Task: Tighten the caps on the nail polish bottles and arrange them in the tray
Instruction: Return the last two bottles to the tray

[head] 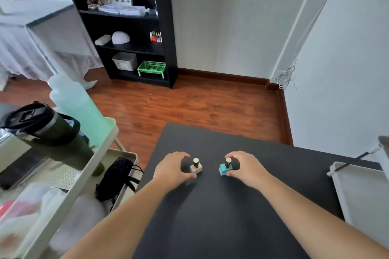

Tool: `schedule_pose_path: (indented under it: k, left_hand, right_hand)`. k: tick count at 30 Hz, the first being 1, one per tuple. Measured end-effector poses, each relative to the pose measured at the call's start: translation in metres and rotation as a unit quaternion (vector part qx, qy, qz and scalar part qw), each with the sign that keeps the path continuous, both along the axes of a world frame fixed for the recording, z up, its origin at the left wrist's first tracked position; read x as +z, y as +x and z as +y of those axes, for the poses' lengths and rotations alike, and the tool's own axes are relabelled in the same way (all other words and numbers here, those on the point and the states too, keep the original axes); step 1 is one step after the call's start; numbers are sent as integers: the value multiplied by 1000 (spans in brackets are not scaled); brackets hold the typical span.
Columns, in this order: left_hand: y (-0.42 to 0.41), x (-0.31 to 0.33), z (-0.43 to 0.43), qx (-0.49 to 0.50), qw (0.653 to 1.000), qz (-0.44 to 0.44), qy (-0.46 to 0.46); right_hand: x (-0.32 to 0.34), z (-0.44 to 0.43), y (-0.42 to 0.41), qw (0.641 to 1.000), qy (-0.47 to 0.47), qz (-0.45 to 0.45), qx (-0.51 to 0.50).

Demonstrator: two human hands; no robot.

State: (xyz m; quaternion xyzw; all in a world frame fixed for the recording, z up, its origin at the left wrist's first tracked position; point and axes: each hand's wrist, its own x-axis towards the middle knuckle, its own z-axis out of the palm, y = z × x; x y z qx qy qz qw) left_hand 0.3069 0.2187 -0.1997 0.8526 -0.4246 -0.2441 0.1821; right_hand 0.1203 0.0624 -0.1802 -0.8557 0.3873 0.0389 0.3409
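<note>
Two small nail polish bottles stand upright on the black table top (221, 216). The pale pink bottle (196, 168) has a gold cap. My left hand (172, 169) curls around its left side, thumb touching the base and forefinger just clear of the cap. The teal bottle (225, 169), also gold-capped, stands a little to the right. My right hand (246, 167) pinches it, thumb on the base and forefinger at the cap. A white tray (362, 191) sits at the table's right edge.
A pale green cart (84, 166) stands close on the left with a dark tumbler (48, 132), a tall green bottle (77, 107) and a black pouch (115, 176). A black bookshelf (130, 25) stands against the far wall across the wooden floor.
</note>
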Motion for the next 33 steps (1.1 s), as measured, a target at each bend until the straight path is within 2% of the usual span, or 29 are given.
schedule_pose_path:
  k: [4,11,15,19,26,33]
  left_hand:
    - [-4,-17,-10,17,999,39,-22]
    - [-14,-23,-19,40,998,-13,-54]
    - [-18,4,-32,36,996,-22,-84]
    - [-30,59,-63,33,986,-38,-160]
    - [-113,149,-131,-47,956,-47,-285]
    - [-238,179,-184,-145,934,-34,-324]
  right_hand:
    - [-13,1,8,999,-18,-21,-17]
    - [-15,2,4,998,-51,-14,-24]
    - [11,-11,-6,996,-63,-56,-26]
    - [67,-31,-24,987,-92,-125,-49]
    - [161,-65,-115,956,-158,-209,-129]
    - [194,-80,-240,935,-207,-196,-211]
